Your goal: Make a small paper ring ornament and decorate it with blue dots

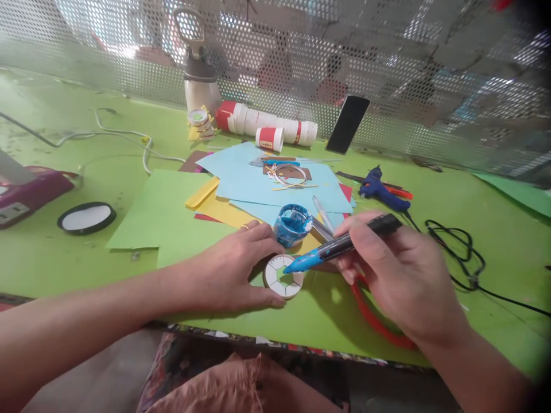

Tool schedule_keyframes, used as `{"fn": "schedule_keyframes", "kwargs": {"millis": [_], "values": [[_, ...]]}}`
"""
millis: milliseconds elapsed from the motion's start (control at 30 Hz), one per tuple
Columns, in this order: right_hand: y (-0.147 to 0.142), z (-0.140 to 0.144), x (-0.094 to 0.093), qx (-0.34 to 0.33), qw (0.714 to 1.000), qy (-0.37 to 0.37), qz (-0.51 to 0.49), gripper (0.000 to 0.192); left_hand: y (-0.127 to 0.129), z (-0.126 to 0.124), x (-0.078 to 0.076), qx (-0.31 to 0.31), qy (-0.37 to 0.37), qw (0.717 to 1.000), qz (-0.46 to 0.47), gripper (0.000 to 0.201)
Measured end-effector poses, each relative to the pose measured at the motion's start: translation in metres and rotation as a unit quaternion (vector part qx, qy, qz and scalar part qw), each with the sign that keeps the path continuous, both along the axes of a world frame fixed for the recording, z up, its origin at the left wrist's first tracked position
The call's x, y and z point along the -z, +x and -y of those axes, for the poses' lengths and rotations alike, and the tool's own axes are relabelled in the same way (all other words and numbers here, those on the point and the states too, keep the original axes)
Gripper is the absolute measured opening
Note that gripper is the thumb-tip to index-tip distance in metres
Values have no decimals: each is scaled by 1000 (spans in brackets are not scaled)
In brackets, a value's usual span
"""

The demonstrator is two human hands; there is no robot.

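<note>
Holding a black pen [338, 246] with a blue tip | right hand [402, 272], lower right: fingers pinching the pen, tip over the white ring [275, 285] | left hand [230, 267], lower middle: thumb and pointer around the ring's left side | white ring: lower middle, just below the blue paint jar [291, 232]

The marker [336, 248] looks like smooth plastic; glossy blue paint [294, 219] coats the jar [289, 235]; the blue sheets [241, 172] are matt paper, the barrier [301, 51] perforated metal, the garment [241, 387] creased cloth
</note>
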State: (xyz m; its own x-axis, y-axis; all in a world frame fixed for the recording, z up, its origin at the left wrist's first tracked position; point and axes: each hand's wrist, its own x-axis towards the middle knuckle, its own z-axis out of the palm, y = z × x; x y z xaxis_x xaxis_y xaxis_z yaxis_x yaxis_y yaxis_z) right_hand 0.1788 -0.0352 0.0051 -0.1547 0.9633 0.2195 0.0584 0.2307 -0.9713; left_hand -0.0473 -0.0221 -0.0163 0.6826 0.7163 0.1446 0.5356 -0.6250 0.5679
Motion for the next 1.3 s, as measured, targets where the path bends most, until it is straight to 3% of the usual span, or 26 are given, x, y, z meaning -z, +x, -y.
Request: {"fn": "schedule_keyframes", "kwargs": {"millis": [333,1300], "values": [[-3,5,-3,14,986,94,134,16,-1,0,-1,-1,-3,1000,-11,39],[-5,4,1,6,979,107,176,14,-1,0,2,0,-7,1000,-1,44]]}}
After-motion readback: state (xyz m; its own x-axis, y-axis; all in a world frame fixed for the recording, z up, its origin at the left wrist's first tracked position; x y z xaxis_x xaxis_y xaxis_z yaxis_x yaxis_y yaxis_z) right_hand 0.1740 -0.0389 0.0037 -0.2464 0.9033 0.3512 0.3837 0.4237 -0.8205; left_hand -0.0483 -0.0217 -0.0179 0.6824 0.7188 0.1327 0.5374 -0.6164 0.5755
